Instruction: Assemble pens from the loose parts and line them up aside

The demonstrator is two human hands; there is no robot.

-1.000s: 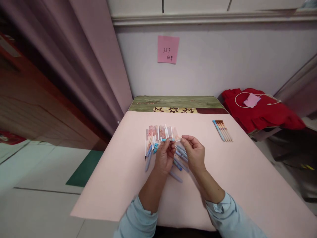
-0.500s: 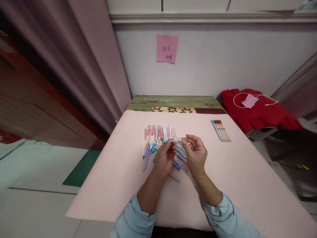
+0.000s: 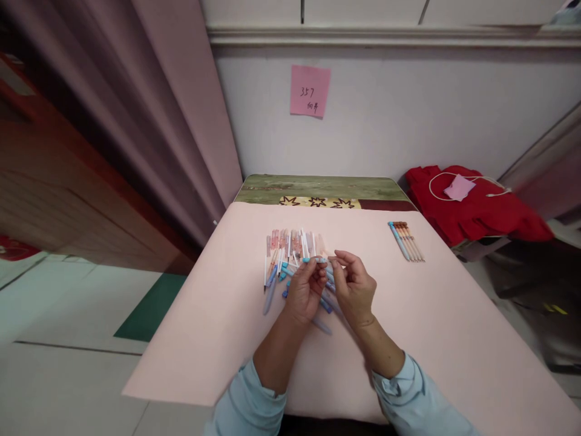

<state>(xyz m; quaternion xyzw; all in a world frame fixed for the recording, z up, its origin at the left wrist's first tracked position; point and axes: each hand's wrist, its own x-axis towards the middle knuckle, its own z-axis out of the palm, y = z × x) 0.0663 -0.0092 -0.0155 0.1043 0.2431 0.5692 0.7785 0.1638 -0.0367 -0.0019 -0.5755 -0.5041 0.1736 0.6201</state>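
My left hand (image 3: 306,293) is closed, with thumb and fingertips pinching a light-blue pen part (image 3: 307,260) held level above the table. Close on its right, my right hand (image 3: 354,287) pinches a thin pale piece at the other end of that part; the fingertips mostly hide it. Beneath and beyond both hands lies a loose pile of pen pieces: pinkish clear barrels (image 3: 275,238), thin white refills with dark tips (image 3: 265,272), and blue caps and barrels (image 3: 270,297). My hands cover part of this pile.
Several assembled pens (image 3: 406,242), one blue and the others pale with brown tops, lie side by side at the right. A pale pink sheet (image 3: 200,339) covers most of the table (image 3: 372,186). Red cloth (image 3: 494,212) with a white cable sits beyond the right edge.
My right hand has moved slightly left, closer to my left hand, and less of the pale piece shows between them. The view has shifted a little.
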